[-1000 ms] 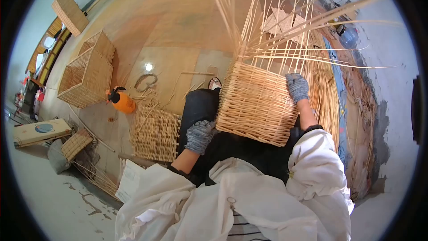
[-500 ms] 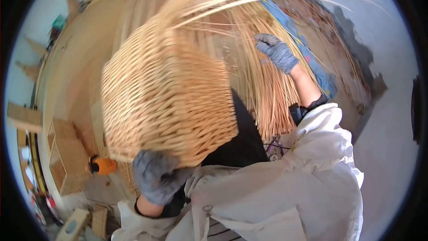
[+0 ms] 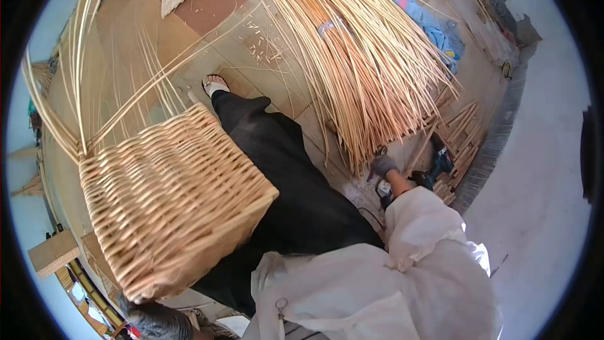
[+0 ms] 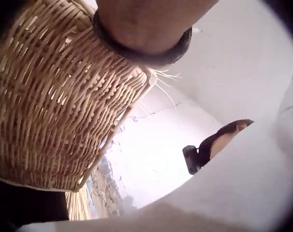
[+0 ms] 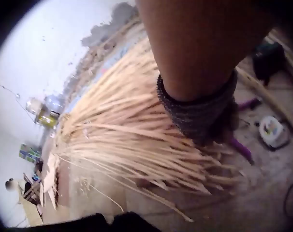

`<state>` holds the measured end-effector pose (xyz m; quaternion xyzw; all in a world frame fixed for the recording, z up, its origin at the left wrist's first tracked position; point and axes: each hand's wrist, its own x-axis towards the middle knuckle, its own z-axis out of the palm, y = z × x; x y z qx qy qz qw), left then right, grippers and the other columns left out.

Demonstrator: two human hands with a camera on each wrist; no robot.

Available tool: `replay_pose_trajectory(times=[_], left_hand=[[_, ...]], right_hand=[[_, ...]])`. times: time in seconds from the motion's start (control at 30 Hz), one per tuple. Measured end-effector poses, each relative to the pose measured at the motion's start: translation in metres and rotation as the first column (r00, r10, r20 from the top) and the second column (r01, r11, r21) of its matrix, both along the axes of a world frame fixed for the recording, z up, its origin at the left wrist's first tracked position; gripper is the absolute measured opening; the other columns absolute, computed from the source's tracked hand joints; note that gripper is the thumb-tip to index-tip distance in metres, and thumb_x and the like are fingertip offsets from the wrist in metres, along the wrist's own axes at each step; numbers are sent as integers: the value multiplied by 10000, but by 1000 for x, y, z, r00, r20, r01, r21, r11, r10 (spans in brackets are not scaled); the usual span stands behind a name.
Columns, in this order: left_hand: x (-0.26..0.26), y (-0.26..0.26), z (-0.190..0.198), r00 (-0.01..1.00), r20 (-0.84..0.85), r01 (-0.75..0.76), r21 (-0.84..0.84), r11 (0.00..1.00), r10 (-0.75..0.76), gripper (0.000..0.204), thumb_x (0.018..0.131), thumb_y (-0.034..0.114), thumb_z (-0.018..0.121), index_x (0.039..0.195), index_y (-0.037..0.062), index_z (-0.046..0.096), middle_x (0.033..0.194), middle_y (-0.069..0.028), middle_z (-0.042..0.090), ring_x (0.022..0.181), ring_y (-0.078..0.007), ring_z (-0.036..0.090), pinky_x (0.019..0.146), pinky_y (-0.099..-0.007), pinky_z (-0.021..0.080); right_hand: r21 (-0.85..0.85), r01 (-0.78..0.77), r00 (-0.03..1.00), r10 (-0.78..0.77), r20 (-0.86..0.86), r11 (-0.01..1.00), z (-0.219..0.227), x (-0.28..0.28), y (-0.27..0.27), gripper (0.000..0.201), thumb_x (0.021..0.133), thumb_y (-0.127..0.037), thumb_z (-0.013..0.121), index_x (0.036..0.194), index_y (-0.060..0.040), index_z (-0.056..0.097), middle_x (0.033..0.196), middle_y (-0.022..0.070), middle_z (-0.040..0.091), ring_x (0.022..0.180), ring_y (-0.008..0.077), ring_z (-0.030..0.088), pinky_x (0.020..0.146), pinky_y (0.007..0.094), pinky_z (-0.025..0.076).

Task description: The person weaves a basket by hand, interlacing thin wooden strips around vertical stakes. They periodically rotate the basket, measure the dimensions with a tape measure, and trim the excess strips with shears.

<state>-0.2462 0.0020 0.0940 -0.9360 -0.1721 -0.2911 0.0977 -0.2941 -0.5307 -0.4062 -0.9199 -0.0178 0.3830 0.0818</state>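
A woven wicker basket (image 3: 170,201), with long loose stakes rising from its far left corner, leans against the person's black-clad leg. At its lower near corner the gloved left hand (image 3: 157,322) grips the edge, the fingers mostly hidden by the weave. In the left wrist view, the basket's side (image 4: 54,101) fills the left part, beside the bare forearm. Down by the floor on the right, the gloved right hand (image 3: 384,167) is at a purple-handled tool (image 5: 242,151), whose handles show past the glove cuff (image 5: 197,113). I cannot tell whether its fingers close round it.
A big bundle of peeled rods (image 3: 371,69) lies fanned out ahead on a blue cloth (image 3: 409,6). A cordless drill (image 3: 435,167) and short sticks lie right of the right hand. A white tape roll (image 5: 272,129) sits near the tool. The wall (image 3: 522,201) stands close on the right.
The basket has swung left with the left hand and tilted, its stakes now at the far left. The right hand left the basket and reached down to the floor. The view has turned right.
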Motion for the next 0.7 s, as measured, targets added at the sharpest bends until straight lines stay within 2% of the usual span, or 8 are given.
replay_pose_trajectory(times=[0.03,0.07,0.17,0.27,0.37,0.43,0.57,0.7], left_hand=[[2,5,-2,998,32,62,26,998,-62,291,942,183,402,1102,-28,523,983,-155,586,875,-272,576,788,-361,450],[2,3,-5,992,80,106,-122,987,-97,293,931,186,418,1102,-27,523,989,-154,583,880,-271,573,790,-362,449],[-1,6,-18,976,187,185,-416,890,-116,307,899,196,465,1105,-24,525,1007,-149,575,892,-267,565,797,-366,444],[-4,11,-23,972,206,203,-516,832,-110,331,866,206,513,1107,-20,527,1025,-145,566,904,-263,556,804,-369,439],[-7,14,-24,966,235,228,-577,784,-108,362,834,216,560,1110,-17,529,1043,-141,558,916,-259,547,811,-373,435],[-13,17,-26,962,253,243,-611,753,-105,387,812,223,592,1111,-15,530,1055,-138,552,924,-257,541,816,-376,431],[-23,22,-34,948,299,291,-678,675,-108,441,769,236,656,1114,-10,532,1079,-133,541,940,-251,529,825,-381,425],[-34,25,-47,910,401,393,-746,537,-110,502,726,249,719,1118,-5,534,1103,-127,530,956,-246,517,834,-386,419]], right_hand=[[35,54,998,-54,-19,998,2,-7,28,261,811,-292,534,974,-116,636,951,127,639,899,312,609,766,416,476],[106,303,944,-314,107,947,-16,-7,52,287,826,-281,522,1034,-107,615,997,146,621,899,326,604,778,427,470],[445,307,826,-467,315,842,37,55,121,281,854,-221,474,1087,-86,557,1115,194,551,898,353,596,817,427,459],[197,296,858,-351,374,935,23,122,141,280,864,-162,431,1111,-66,524,1192,209,506,956,353,582,860,424,446],[96,545,711,-520,473,833,-32,159,138,275,870,-142,403,1107,-46,503,1193,216,514,1019,349,563,876,420,442],[59,593,743,-574,343,803,-37,172,133,290,862,-149,415,1123,-45,490,1192,220,516,1041,348,552,880,420,442],[-75,666,746,-659,98,743,11,189,116,328,848,-163,438,1153,-44,464,1189,229,521,1085,344,531,887,419,441],[224,770,573,-802,168,597,59,171,120,334,766,-135,556,1069,-36,456,1054,205,575,984,336,573,835,393,455]])
